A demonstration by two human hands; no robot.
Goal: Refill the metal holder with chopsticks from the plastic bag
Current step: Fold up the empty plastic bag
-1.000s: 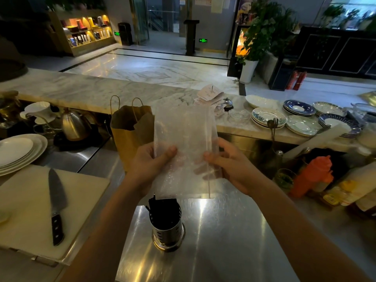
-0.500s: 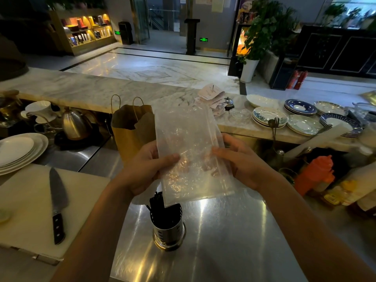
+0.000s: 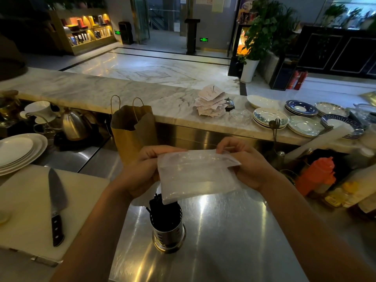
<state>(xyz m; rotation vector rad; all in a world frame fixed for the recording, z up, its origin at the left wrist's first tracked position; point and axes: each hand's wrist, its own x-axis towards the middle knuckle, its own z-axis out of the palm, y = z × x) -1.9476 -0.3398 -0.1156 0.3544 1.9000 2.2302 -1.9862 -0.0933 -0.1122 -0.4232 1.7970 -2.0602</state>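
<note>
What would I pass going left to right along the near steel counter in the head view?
Cutting board → knife → metal holder with black chopsticks, under the plastic bag held by left hand and right hand → orange bottle.

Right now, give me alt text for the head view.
Both hands, left and right, hold an empty-looking clear plastic bag above a metal holder of black chopsticks on a steel counter.

plastic bag [image 3: 195, 176] folded down, now shorter
</note>
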